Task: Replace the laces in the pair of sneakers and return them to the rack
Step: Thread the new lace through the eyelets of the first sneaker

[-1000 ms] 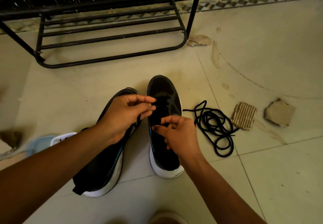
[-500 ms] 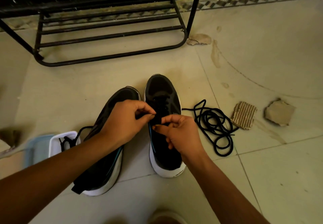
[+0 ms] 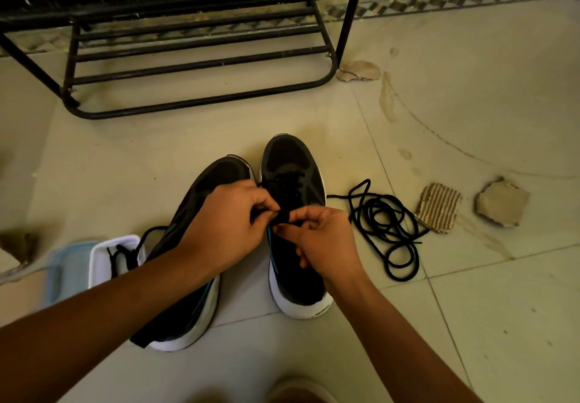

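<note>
Floor, left hand, right hand closer, lace

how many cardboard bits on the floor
3. One cardboard piece by the rack's right foot, a corrugated piece right of the loose lace, a flat piece beyond it. A blurred patch at the left edge may be another.

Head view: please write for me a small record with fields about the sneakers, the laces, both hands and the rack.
right sneaker: upright on floor, toe toward rack
left sneaker: beside it, on its left
lace: partly threaded in right sneaker
left hand: pinches lace
right hand: pinches lace
loose lace: coiled on floor, right of sneakers
rack: stands beyond sneakers
box: left of sneakers, another lace inside
</note>
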A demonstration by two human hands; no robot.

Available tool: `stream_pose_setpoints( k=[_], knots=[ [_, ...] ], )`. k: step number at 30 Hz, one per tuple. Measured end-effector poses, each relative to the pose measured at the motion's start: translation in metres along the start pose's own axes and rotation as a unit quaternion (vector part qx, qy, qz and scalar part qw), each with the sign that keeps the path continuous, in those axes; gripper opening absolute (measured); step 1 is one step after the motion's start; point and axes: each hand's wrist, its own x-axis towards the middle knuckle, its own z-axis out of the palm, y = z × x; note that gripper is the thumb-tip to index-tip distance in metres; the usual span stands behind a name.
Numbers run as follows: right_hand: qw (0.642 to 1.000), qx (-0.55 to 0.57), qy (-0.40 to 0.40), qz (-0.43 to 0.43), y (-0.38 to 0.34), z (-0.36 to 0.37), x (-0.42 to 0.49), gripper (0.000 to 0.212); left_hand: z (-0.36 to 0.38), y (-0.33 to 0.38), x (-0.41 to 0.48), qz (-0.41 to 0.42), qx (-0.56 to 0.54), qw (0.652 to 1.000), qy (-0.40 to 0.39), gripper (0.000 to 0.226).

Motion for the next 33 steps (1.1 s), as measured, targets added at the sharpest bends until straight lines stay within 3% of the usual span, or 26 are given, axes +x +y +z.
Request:
stream_pose_setpoints(
  k=[19, 29, 33],
  knots=[
    [0.999, -0.029, 0.010, -0.022, 0.003, 0.001, -0.001, 0.004, -0.001, -0.005, -0.006, 0.026, 0.001, 1.000, -0.017, 0.015],
    [0.999, -0.037, 0.006, -0.024, 0.003, 0.001, -0.001, 0.004, 0.009, 0.004, -0.001, -0.075, -0.093, 0.991, 0.061, 0.010],
    [0.999, -0.036, 0.008, -0.020, 0.003, 0.001, -0.001, 0.004, 0.010, 0.003, 0.000, -0.068, -0.103, 0.991, 0.045, 0.011]
  ],
)
